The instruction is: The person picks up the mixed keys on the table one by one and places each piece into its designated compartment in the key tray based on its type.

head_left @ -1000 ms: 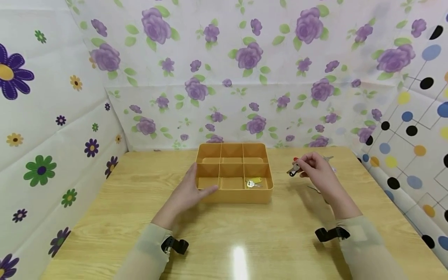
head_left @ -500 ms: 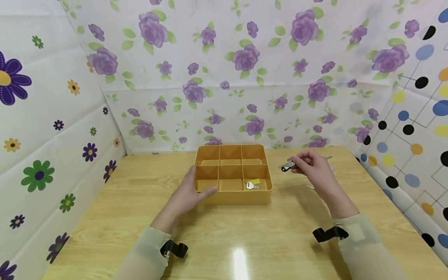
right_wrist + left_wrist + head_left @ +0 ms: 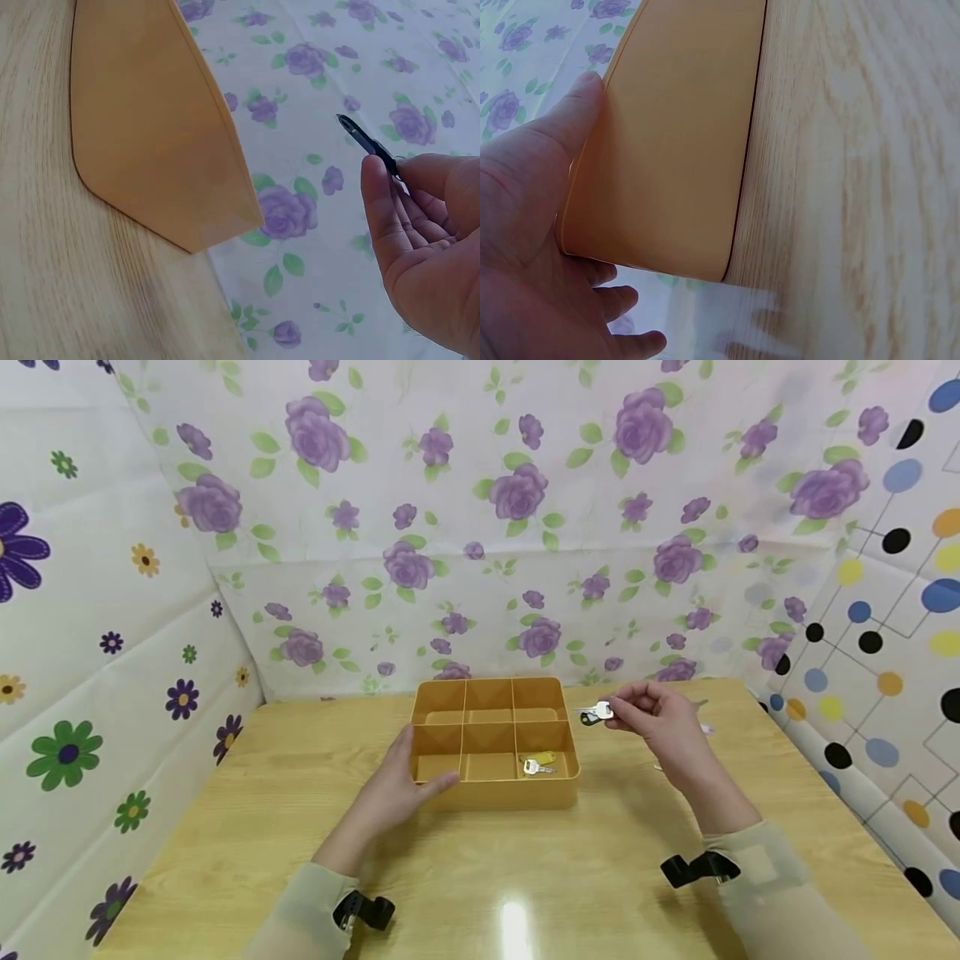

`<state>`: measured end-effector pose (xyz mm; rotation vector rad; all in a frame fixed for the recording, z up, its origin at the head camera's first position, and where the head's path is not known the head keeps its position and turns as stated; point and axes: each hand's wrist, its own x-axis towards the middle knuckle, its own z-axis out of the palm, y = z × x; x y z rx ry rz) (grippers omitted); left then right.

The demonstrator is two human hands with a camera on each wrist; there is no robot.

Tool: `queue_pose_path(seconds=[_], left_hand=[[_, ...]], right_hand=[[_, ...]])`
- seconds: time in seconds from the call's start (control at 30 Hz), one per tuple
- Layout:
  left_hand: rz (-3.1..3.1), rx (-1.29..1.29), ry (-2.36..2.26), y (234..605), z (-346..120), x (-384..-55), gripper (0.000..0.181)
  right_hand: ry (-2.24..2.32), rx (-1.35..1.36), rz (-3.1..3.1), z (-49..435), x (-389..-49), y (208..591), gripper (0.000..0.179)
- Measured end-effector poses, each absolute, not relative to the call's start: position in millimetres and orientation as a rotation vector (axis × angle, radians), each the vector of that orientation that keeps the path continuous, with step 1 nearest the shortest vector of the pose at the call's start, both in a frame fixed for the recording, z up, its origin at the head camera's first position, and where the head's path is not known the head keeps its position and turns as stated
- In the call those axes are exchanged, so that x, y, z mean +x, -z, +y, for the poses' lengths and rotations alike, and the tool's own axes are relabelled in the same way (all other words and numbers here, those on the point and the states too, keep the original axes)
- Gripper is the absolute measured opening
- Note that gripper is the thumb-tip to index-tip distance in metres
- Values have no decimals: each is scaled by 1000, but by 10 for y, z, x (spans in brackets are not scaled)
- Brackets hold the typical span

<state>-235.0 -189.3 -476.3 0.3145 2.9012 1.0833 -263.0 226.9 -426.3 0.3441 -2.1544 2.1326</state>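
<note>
An orange box [image 3: 495, 795] with several compartments stands on the table. My left hand [image 3: 393, 785] rests at its front left corner, fingers along the left side and thumb across the front rim. In the left wrist view the left hand [image 3: 532, 202] has its thumb on the rim, with the other fingers loosely spread. My right hand [image 3: 656, 722] pinches a bunch of keys [image 3: 600, 711], a silver key with a dark piece, just right of the box's right wall. Their dark edge [image 3: 367, 142] shows in the right wrist view. Silver keys [image 3: 537, 767] with a yellow tag [image 3: 542, 757] lie in the front right compartment.
More small metal pieces, partly hidden, lie on the wooden table [image 3: 465, 877] behind and below the right hand. A floral cloth [image 3: 465, 568] hangs behind the table, with patterned cloths at both sides.
My right hand has moved left with the keys, to beside the box, and the silver key now shows face on. The left hand stays at the box's corner; the head view has tilted slightly.
</note>
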Motion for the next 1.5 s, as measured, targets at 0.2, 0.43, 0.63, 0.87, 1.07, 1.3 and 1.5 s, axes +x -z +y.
queue_pose_path(seconds=[0.2, 0.43, 0.63, 0.87, 1.07, 1.3, 1.5], left_hand=[[2905, 300, -1108, 4831, -1914, -2302, 132], [2905, 299, -1114, 4804, -1898, -2318, 131], [2905, 290, -1122, 4786, -1880, -2337, 128], [2905, 301, -1110, 4769, -1876, -2345, 135], [2899, 292, -1105, 4775, -1889, -2346, 136], [2908, 298, -1115, 4757, -1882, -2341, 136], [2898, 295, -1126, 4741, -1879, -2329, 136]], right_hand=[[-2081, 395, -2164, 2206, -2594, 4255, 29], [-2095, 440, -2128, 2124, -2581, 4207, 26], [-2076, 465, -2144, 1985, -2597, 4180, 23], [-2077, 464, -2176, 1784, -2627, 4159, 22], [-2091, 483, -2195, 1618, -2650, 4168, 20], [-2040, 502, -2240, 1474, -2694, 4190, 17], [-2001, 513, -2286, 1342, -2704, 4222, 14]])
